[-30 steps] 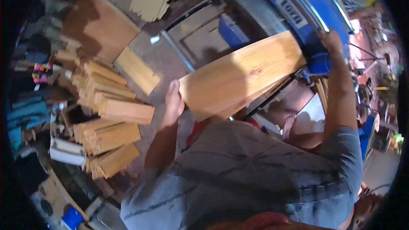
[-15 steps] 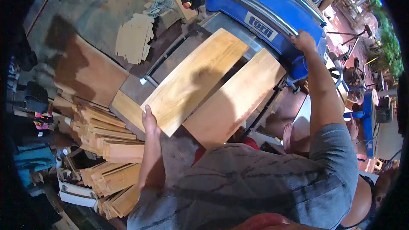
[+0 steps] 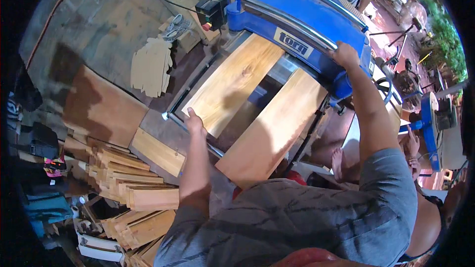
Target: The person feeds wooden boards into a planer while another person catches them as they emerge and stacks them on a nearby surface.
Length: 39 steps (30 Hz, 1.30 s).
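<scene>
Holding the left board (image 3: pixel 237 86) in the left hand (image 3: pixel 194 120), just got it lined up at the blue machine (image 3: pixel 302 7)'s front edge; gripping the chrome bar (image 3: pixel 289 19) with the right hand (image 3: pixel 345 55).

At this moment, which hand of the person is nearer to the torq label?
Right. The right hand is at the right end of the front metal bar, beside the torq label. The left hand is farther away, at the near end of the left board.
</scene>
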Tool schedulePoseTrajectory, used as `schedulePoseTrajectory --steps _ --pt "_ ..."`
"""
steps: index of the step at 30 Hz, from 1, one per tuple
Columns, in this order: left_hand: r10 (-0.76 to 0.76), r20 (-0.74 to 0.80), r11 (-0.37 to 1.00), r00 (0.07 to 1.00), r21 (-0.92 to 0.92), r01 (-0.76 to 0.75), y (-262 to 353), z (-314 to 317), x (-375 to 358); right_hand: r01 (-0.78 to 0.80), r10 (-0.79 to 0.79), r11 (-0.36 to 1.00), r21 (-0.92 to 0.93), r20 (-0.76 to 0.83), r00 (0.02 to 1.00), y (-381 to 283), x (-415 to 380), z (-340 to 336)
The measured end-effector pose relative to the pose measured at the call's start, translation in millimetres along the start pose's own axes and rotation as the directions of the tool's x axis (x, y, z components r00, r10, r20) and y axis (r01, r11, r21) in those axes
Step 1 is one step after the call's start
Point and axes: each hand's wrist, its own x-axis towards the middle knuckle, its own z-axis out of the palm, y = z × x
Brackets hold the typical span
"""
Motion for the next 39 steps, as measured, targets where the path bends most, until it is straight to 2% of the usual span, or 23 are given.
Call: schedulePoseTrajectory --steps 1,4,6,8,9,10,12,13,16,18,20,21,25,27,28,30,31,32,34,35,37,38,39 --pt "-0.121 -0.031 0.991 0.992 0.052 0.123 -8 6 11 -0.004 0.004 1.000 0.000 -0.003 1.000 0 0 0" --pt "-0.049 0.017 0.996 0.999 0.078 0.048 -27 25 23 0.004 -0.004 1.000 -0.012 0.006 1.000 -2 -1 -1" --pt "-0.022 -0.031 0.990 0.999 0.137 0.026 -32 42 31 0.014 -0.014 1.000 -0.020 0.002 1.000 -2 -1 -2" --pt "-0.092 0.026 0.994 0.995 -0.051 0.093 -35 55 38 0.001 -0.001 1.000 -0.010 0.012 1.000 -4 -2 -3" --pt "-0.106 0.043 0.993 0.993 -0.045 0.108 -9 61 24 -0.008 0.008 1.000 -0.005 0.028 1.000 -4 -1 -5" --pt "-0.107 0.043 0.993 0.993 -0.043 0.109 -17 65 31 -0.008 0.008 1.000 -0.004 0.029 1.000 -3 0 -5" --pt "-0.031 0.059 0.996 0.998 -0.083 0.036 -24 69 42 -0.037 0.038 0.999 -0.018 0.034 0.999 -5 0 -3" --pt "-0.091 0.040 0.990 0.995 -0.104 0.095 -29 72 45 -0.037 0.037 0.999 -0.014 0.035 0.999 -6 0 -4" --pt "-0.026 -0.003 0.996 1.000 -0.082 0.025 -39 83 46 -0.049 0.050 0.999 -0.007 0.055 0.997 -7 0 -4" --pt "-0.074 0.013 0.986 0.997 -0.148 0.075 -50 88 55 -0.039 0.038 0.999 0.026 0.020 0.999 -6 1 -1" --pt "0.047 -0.038 0.998 0.998 -0.041 -0.049 -68 91 73 -0.048 0.047 0.999 0.015 0.041 0.998 -10 -1 -5" --pt "-0.076 -0.004 0.994 0.997 -0.073 0.075 -70 93 73 -0.049 0.048 0.998 0.025 0.040 0.998 -10 0 -5" --pt "-0.114 -0.028 0.984 0.993 -0.139 0.109 -81 106 78 -0.058 0.058 0.998 0.001 0.062 0.996 -7 5 -1" --pt "-0.180 -0.014 0.908 0.983 -0.386 0.161 -30 118 35 -0.048 0.047 0.999 0.019 0.044 0.998 -9 2 -4" --pt "-0.185 -0.025 0.908 0.982 -0.387 0.161 -6 119 17 -0.046 0.045 0.998 0.041 0.024 0.999 -10 2 -3" --pt "-0.340 0.104 0.875 0.935 -0.330 0.355 27 117 -7 -0.031 0.032 0.999 0.032 -0.006 0.999 -5 5 3" --pt "-0.252 0.342 0.693 0.905 -0.589 0.416 -85 122 75 -0.027 0.028 0.999 0.025 -0.045 0.999 -4 5 6" --pt "-0.256 0.338 0.693 0.906 -0.589 0.416 -72 122 63 -0.024 0.025 0.999 0.024 -0.041 0.999 -6 5 6" --pt "-0.262 0.299 0.781 0.918 -0.494 0.384 -23 127 23 -0.067 0.067 0.997 0.031 -0.002 0.998 -10 4 1" --pt "-0.264 0.299 0.780 0.917 -0.493 0.386 -36 128 33 -0.068 0.068 0.997 0.029 -0.001 0.998 -10 4 0" --pt "-0.172 0.416 0.718 0.893 -0.568 0.402 -73 136 62 -0.060 0.060 0.998 0.013 0.026 0.998 -10 4 -2" --pt "-0.174 0.421 0.718 0.890 -0.565 0.407 -71 140 62 -0.065 0.065 0.998 0.011 0.027 0.998 -9 4 -1" --pt "-0.209 0.356 0.738 0.911 -0.553 0.385 -69 145 61 -0.050 0.050 0.999 0.015 0.024 0.998 -9 4 -1"
